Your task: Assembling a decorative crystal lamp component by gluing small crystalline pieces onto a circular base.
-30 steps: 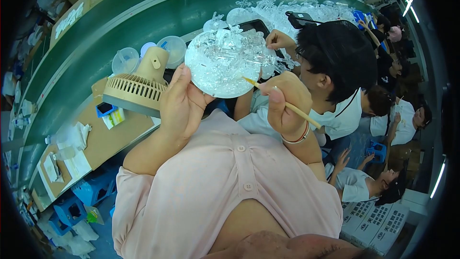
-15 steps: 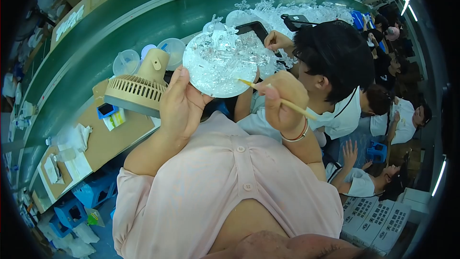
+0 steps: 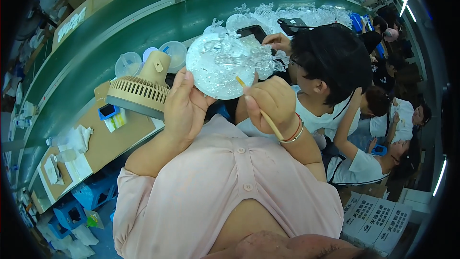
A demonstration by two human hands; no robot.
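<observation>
The left hand is curled around the lower left rim of a clear round disc with glassy ornaments on it, thumb up against its face, holding it raised above the near edge of the green bench. The right hand pinches a thin wooden stick, its tip touching the disc's lower right part. A beige fan sits just left of the left hand. Compared with a second ago, the disc has tilted slightly and the stick's tip has shifted further onto the disc.
</observation>
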